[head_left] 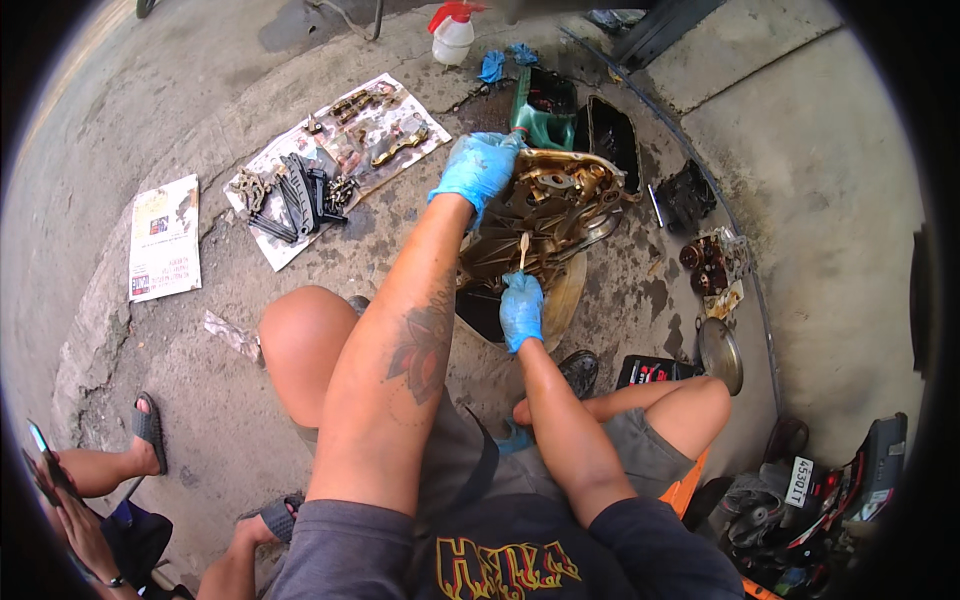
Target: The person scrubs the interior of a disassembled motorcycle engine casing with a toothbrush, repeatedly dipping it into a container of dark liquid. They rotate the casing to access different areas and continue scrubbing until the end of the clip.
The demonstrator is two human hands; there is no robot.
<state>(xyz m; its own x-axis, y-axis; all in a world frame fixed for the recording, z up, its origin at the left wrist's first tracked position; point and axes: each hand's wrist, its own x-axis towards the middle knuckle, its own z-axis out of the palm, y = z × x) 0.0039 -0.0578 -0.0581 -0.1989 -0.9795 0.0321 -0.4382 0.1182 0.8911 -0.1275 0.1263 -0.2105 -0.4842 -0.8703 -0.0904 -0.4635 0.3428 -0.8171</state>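
Note:
Both my hands wear blue gloves. My left hand point(478, 170) is closed on the upper left rim of an oily, brown-gold metal engine cover point(562, 190), which is tilted up in front of me. My right hand point(522, 312) is wrapped round a small brush point(524, 248) with a pale tip, which points away from me at the lower part of the cover. Beneath the cover a round, shallow pan point(572, 300) shows in part, with a dark area at its left side. The brush's lower end is hidden in my right hand.
Behind the cover stand a cut-open green jug point(540, 125) and a black tray point(612, 140). A spray bottle point(453, 40) is farther back. Bolts point(298, 195) and metal parts lie on paper at the left. Oily parts point(705, 265) lie right. Another person's hand point(85, 535) is at lower left.

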